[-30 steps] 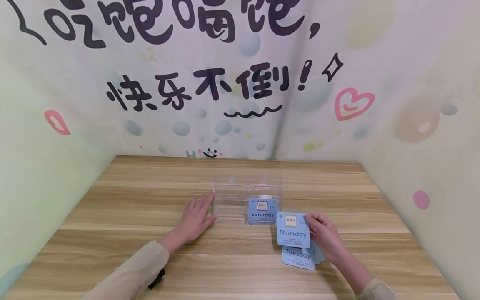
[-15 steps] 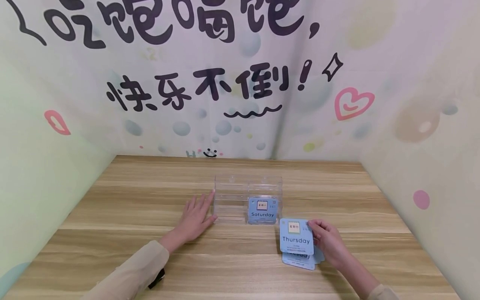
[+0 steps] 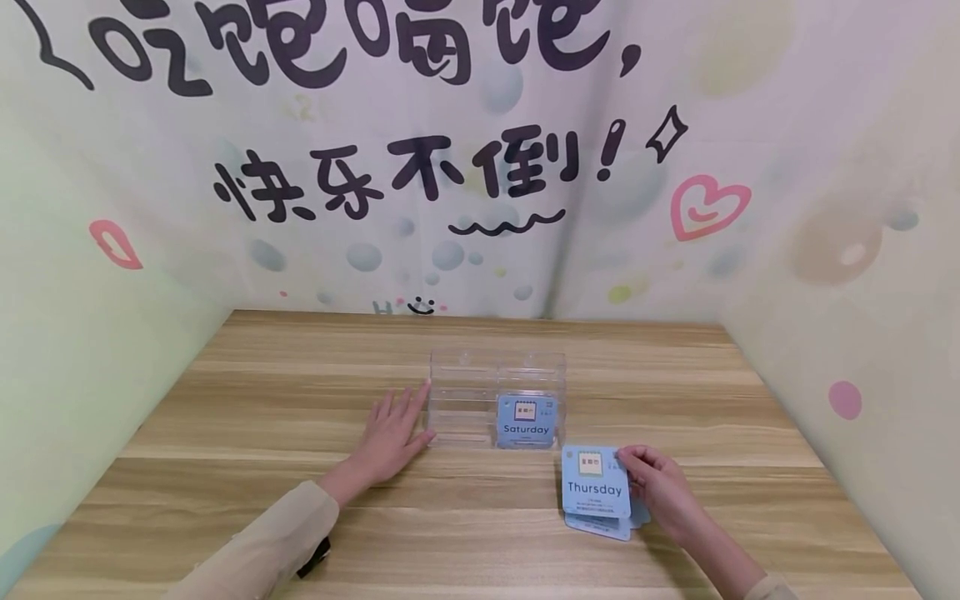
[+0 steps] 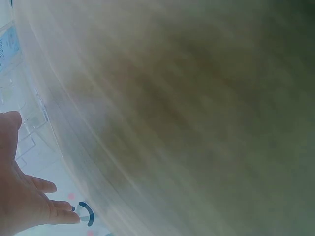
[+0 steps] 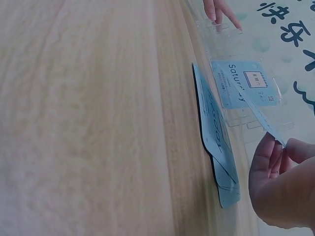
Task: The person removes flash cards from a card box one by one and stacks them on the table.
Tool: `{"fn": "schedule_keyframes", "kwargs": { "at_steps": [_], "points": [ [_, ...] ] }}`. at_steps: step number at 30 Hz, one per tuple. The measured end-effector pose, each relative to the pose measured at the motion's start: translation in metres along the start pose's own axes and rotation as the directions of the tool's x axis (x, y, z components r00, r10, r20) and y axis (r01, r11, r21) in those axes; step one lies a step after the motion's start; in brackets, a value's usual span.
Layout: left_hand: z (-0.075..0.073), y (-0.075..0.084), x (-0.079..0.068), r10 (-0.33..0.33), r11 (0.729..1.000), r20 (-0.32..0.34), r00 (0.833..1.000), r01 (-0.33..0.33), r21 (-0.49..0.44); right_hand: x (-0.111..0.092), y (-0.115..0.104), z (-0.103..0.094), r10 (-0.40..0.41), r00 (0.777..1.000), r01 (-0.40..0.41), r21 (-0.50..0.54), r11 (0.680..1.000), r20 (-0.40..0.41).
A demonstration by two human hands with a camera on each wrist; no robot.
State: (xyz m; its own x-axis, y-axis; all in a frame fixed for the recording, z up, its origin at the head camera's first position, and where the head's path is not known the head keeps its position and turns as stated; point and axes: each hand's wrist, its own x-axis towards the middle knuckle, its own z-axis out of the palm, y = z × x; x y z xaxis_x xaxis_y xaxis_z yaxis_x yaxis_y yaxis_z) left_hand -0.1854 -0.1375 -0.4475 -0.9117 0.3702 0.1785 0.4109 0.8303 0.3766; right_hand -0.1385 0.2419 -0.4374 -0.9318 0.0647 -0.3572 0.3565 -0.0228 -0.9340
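My right hand [image 3: 660, 487] pinches the upper right corner of a blue Thursday card [image 3: 596, 483] between thumb and fingers. In the head view the card overlaps a loose pile of blue cards [image 3: 598, 527] on the table. Seen from the right wrist, the held card [image 5: 260, 115] is tilted edge-on above that pile [image 5: 211, 125]. A clear plastic card holder [image 3: 461, 406] stands behind, with a Saturday card [image 3: 527, 421] in its lower right pocket. Fingers spread, my left hand [image 3: 390, 437] rests with its fingertips at the holder's left side.
The wooden table [image 3: 300, 358] meets a printed cloth wall [image 3: 337, 250] at the back, and pale walls close both sides. A small black object [image 3: 313, 558] lies partly hidden by the left sleeve [image 3: 270, 537].
My right hand has lowered the Thursday card toward the table's front and slightly right, covering the Tuesday lettering on the pile. My left hand and the holder have stayed put.
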Motion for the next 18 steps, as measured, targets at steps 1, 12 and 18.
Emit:
{"fn": "schedule_keyframes", "kwargs": {
  "at_steps": [1, 12, 18],
  "points": [
    [0.0, 0.0, 0.0001, 0.0, 1.0, -0.001, 1.0, 0.0, -0.001, -0.0004, 0.0001, 0.0001, 0.0, 1.0, 0.0, -0.001, 1.0, 0.0],
    [-0.0003, 0.0007, -0.0005, -0.003, 1.0, 0.001, 1.0, 0.003, -0.006, -0.0033, 0.0022, -0.001, 0.005, 1.0, -0.005, -0.038, 0.999, -0.006],
    [-0.0011, 0.0015, -0.0008, 0.007, 1.0, -0.015, 1.0, -0.007, -0.003, -0.0043, 0.0028, -0.0021, -0.013, 1.0, 0.012, -0.075, 0.997, -0.009]
  ]
}}
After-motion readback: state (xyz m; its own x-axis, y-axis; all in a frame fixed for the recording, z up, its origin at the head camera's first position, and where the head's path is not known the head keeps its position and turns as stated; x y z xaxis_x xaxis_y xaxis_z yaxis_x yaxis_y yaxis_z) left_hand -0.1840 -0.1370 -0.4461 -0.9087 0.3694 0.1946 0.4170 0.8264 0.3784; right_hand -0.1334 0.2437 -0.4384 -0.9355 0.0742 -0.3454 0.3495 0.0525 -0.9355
